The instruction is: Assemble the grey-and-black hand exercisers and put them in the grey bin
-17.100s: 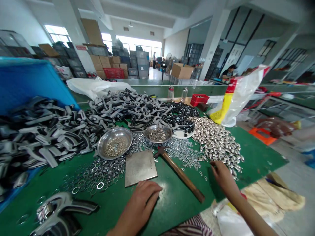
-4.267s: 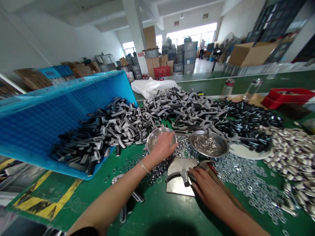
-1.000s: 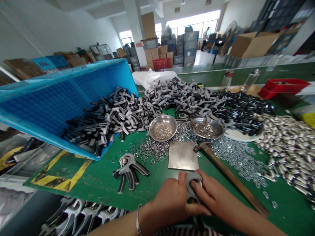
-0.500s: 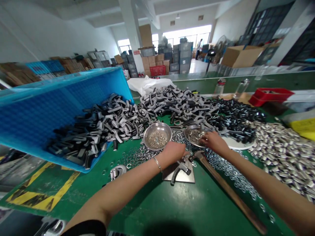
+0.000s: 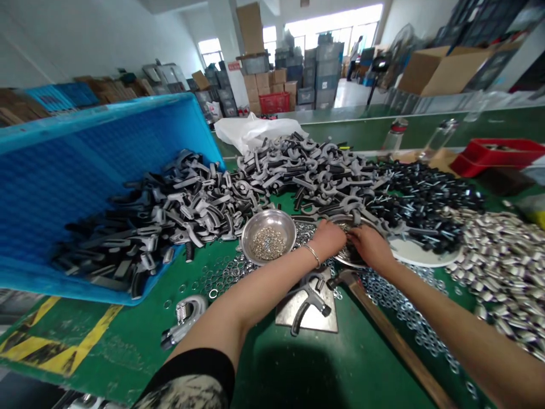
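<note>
My left hand (image 5: 330, 238) and my right hand (image 5: 371, 245) meet over the right metal bowl (image 5: 349, 261), which holds small metal parts. Fingers of both hands are pinched together; whatever is between them is too small or hidden to make out. Left of them a second metal bowl (image 5: 251, 250) holds tiny brass-coloured pieces. Below my left wrist, a grey-and-black handle part (image 5: 313, 298) lies on a square metal plate (image 5: 283, 318). A hammer (image 5: 383, 329) with a wooden handle rests between the plate and my right forearm.
A tilted blue crate (image 5: 106, 142) spills grey-and-black handles on the left. More handles (image 5: 306, 165), black knobs with screws (image 5: 421, 199) and silver metal pieces (image 5: 502, 267) are heaped behind and right. Loose washers (image 5: 400, 301) cover the bench. An assembled clamp-like piece (image 5: 187, 318) lies near my left forearm.
My left hand has moved from above the metal plate up and right to the right bowl, beside my right hand. The handle part stays on the plate. The view has shifted slightly.
</note>
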Motion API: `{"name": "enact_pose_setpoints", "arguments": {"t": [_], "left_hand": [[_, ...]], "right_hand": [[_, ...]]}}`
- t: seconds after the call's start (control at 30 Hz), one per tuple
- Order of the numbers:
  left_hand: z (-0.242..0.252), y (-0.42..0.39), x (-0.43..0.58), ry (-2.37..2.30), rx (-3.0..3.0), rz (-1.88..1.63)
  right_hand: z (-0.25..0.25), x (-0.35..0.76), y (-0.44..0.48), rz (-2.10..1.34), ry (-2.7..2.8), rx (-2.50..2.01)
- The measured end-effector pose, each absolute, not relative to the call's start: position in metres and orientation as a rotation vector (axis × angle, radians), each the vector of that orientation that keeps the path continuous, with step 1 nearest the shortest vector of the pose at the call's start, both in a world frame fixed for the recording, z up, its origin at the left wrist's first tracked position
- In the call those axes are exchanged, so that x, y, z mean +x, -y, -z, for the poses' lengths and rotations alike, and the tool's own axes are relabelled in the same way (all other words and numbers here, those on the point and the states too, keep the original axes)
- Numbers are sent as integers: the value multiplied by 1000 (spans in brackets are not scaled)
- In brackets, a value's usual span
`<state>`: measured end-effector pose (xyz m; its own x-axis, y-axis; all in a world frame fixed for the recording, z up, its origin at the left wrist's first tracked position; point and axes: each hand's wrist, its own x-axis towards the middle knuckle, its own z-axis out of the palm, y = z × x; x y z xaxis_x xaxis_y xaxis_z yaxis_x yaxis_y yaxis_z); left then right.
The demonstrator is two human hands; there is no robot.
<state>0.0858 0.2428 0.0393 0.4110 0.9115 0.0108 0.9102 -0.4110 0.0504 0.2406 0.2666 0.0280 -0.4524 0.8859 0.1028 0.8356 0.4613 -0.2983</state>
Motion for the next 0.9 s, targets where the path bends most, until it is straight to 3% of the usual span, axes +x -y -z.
{"name": "enact_pose_setpoints", "arguments": {"t": [0.17,0.43,0.67,0.8,0.9], "left_hand": [[-39,-248,85,-1667,2586,-40],[-41,-241,84,-1703,2512,-271],[-66,-195,65,-1723,2310,-689],[-62,-131,25,-1546,1884,-1136],[-48,-81,-3,-1543,1539,-1235]], "right_hand": [[-49,250,-261,-416,2249,-1449],[-60,257,-165,-1208,2118,-1257],[-31,222,-151,-1000,2355,-1290],[-29,218,-157,-789,2437,-1333],[-27,217,-157,-653,2516,-1369]]}}
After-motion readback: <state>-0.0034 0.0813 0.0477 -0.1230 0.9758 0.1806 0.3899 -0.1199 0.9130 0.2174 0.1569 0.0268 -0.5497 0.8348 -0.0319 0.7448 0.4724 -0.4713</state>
